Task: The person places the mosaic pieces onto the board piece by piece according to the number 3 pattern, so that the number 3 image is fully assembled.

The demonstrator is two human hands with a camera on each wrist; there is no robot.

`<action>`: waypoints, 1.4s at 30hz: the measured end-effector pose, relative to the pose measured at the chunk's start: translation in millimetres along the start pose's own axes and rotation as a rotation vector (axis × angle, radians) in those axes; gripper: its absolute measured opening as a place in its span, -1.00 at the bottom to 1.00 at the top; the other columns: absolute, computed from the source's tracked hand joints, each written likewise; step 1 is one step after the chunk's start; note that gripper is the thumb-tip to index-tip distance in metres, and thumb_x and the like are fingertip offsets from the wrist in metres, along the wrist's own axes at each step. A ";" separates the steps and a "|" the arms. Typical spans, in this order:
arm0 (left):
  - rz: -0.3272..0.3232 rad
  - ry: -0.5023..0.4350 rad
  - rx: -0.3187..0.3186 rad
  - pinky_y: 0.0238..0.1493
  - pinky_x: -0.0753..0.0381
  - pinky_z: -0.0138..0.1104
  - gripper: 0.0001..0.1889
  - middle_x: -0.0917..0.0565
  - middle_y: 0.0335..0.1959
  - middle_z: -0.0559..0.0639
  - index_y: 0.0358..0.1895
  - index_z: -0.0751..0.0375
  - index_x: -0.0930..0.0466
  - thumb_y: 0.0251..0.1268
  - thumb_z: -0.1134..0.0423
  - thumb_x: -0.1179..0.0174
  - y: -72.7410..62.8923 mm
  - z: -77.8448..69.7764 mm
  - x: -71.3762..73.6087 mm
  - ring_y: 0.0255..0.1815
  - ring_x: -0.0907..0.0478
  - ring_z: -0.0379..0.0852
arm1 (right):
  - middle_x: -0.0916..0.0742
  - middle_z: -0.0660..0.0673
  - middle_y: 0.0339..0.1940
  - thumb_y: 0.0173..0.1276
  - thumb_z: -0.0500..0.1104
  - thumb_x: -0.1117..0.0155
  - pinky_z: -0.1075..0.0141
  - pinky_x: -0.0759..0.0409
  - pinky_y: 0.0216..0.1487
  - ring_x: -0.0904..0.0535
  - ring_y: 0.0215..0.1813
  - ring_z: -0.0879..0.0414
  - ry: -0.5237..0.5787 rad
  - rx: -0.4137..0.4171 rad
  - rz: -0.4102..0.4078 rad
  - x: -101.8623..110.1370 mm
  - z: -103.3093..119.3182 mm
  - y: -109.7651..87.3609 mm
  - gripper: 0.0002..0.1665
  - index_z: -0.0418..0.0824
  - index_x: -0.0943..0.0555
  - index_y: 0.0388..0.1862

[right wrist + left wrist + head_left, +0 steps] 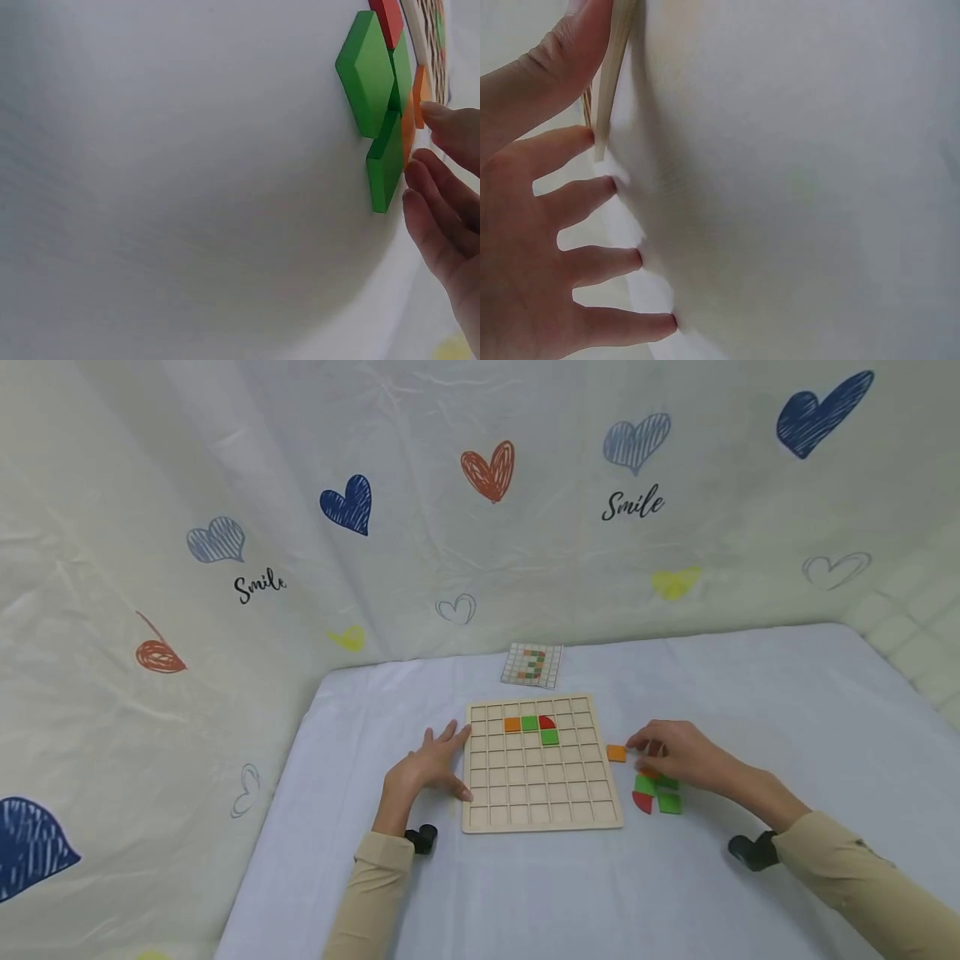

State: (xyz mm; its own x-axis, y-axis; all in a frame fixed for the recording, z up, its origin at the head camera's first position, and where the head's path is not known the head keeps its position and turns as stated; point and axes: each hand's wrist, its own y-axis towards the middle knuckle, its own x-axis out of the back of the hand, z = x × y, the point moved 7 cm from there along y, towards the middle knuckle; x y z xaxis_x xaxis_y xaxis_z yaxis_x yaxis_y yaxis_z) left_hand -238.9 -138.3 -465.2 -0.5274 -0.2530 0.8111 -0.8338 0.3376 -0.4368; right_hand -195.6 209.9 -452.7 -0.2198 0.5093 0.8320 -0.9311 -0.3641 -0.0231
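Note:
In the head view, my left hand (429,762) lies spread at the left edge of a wooden grid board (536,793). Its thumb and index finger touch that edge, as the left wrist view also shows. On the board sit an orange square tile (512,725), a green one (530,723), a red quarter-round tile (547,722) and another green square (550,737). My right hand (678,752) hovers with loosely bent fingers over a small pile of tiles, beside a separate orange square (616,753). Green tiles (367,75) show in the right wrist view; nothing is visibly pinched.
Behind the board lies a pattern card (532,665) with a coloured figure on a grid. A white cloth (540,893) covers the table. Hearts and lettering mark the curtain (555,552) behind. Near the pile's front are a red quarter-round (642,802) and a green square (670,803).

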 end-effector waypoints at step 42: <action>0.029 -0.039 -0.016 0.55 0.08 0.37 0.24 0.12 0.74 -0.03 0.70 -0.02 0.04 -0.03 0.11 -0.64 -1.8 -4.4 3.6 0.71 0.33 0.33 | -0.67 -0.04 -0.30 0.23 -0.30 -0.50 0.43 -0.53 -0.37 -0.52 -0.27 0.13 -0.003 -0.002 -0.019 -7.2 8.7 16.5 -0.71 -0.32 -0.78 -0.05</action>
State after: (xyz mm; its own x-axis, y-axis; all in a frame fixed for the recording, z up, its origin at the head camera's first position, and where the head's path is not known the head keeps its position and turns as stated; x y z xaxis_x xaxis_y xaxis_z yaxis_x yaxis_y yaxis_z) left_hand -238.5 -135.9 -459.7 -0.5573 -0.2779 0.7824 -0.8157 0.3593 -0.4534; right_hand -206.9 193.4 -454.2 -0.2008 0.5138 0.8340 -0.9356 -0.3529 -0.0079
